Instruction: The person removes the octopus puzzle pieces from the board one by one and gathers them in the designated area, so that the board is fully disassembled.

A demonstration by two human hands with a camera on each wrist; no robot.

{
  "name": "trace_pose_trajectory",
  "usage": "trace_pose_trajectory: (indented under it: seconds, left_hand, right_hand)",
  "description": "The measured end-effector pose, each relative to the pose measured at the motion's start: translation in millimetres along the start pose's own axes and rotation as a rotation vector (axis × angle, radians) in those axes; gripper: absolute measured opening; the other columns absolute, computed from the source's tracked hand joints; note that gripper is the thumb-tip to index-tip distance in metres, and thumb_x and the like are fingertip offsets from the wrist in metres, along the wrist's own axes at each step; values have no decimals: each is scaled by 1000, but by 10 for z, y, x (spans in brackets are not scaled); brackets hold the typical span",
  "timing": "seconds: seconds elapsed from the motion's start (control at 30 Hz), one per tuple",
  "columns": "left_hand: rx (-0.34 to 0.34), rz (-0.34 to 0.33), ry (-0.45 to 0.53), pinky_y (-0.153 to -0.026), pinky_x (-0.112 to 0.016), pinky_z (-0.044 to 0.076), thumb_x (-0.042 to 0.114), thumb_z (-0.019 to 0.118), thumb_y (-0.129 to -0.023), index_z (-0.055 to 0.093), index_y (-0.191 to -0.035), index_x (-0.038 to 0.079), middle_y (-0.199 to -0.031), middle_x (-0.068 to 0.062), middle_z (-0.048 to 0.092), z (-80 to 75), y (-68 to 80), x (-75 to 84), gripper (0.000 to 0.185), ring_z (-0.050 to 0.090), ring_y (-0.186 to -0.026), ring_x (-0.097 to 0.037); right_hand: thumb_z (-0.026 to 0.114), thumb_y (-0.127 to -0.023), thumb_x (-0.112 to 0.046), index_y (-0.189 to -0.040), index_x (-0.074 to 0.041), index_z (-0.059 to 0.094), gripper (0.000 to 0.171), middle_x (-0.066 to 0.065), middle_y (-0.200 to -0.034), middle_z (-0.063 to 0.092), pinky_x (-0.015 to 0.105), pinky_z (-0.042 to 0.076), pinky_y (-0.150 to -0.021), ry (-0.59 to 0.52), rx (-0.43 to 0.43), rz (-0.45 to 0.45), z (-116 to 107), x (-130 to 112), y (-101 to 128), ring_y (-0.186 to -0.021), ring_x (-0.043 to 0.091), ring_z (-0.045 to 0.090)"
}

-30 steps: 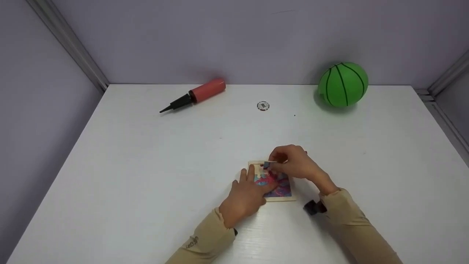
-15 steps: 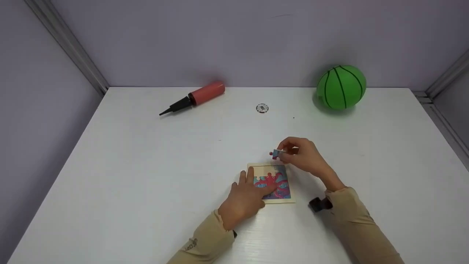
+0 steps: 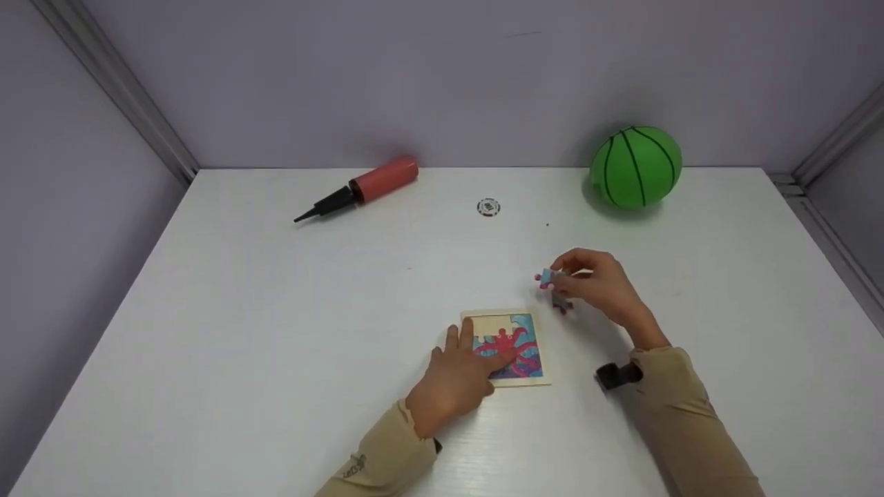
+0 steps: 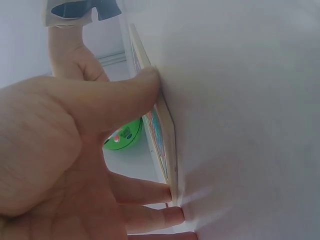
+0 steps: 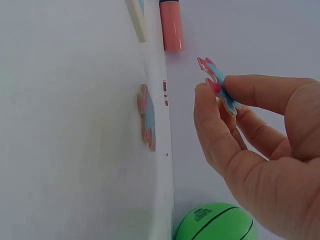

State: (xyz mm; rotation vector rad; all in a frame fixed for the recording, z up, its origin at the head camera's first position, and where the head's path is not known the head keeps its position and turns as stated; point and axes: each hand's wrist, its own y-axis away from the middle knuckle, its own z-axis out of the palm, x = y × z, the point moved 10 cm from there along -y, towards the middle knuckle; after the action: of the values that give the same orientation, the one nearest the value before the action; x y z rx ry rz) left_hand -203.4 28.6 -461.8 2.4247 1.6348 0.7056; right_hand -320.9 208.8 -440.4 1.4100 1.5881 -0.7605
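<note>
A wooden jigsaw tray (image 3: 545, 366) with a pink octopus picture lies on the white table, bare wood showing along part of its top. My left hand (image 3: 449, 379) rests on its left side, fingers spread and fairly straight, one reaching across the picture. In the left wrist view, the thumb (image 4: 115, 95) lies at the tray's edge. To the upper right of the tray, my right hand (image 3: 608, 293) pinches a blue and pink puzzle piece (image 5: 220, 86) between thumb and fingers, raised above the table. Another puzzle piece (image 5: 147, 117) lies on the table beneath it.
A red and black hand pump (image 3: 383, 179) lies at the back left. Near the back middle is a poker chip (image 3: 488, 207). The green ball (image 3: 637, 168) stands at the back right, close to the wall (image 3: 442, 83).
The right hand has moved away from the tray, up and to the right, carrying the puzzle piece. Another piece on the table now shows below it. My left hand stays on the tray.
</note>
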Motion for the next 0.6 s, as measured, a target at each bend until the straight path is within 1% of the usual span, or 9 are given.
trace_pose_trajectory:
  seconds: [0.1,0.2,0.3,0.37,0.5,0.6]
  left_hand:
    - [3,-6,-1,-102,-56,35,23,67,-90,48,-140,41,-155,-24,19,-8,2,-5,57,23,-139,-44]
    - [9,-1,-11,-101,-56,36,23,68,-89,47,-140,41,-155,-24,18,-11,-8,4,58,23,-139,-44]
    - [17,-6,-8,-101,-56,36,22,68,-89,47,-140,41,-155,-24,19,-17,-3,-4,59,23,-139,-44]
    - [20,-5,-6,-102,-56,36,22,68,-89,47,-140,41,-154,-24,19,-19,0,-3,58,23,-139,-44]
    - [15,6,-3,-102,-56,35,20,67,-89,48,-140,40,-154,-24,19,-20,10,12,58,21,-139,-44]
    - [23,11,-18,-101,-57,36,19,67,-89,49,-140,39,-153,-25,21,-32,27,-1,57,23,-138,-45]
  right_hand:
    - [66,-91,-17,-108,3,62,26,16,-97,60,27,54,-74,-5,-4,18,-37,-2,13,-83,23,64]
    - [65,-92,-18,-108,3,62,27,16,-97,60,25,54,-73,27,-4,42,-126,30,19,-84,23,62]
    - [65,-92,-18,-109,3,63,27,15,-96,58,25,54,-73,66,-29,68,-205,114,20,-84,22,60]
    - [65,-92,-20,-109,2,63,28,14,-96,58,25,54,-73,85,-32,84,-281,216,18,-82,19,61]
    - [65,-92,-19,-111,4,63,30,14,-99,57,25,54,-74,64,-25,117,-436,349,88,-80,15,64]
    - [65,-92,-18,-113,6,62,32,15,-103,56,25,54,-76,48,-50,133,-495,409,145,-82,13,64]
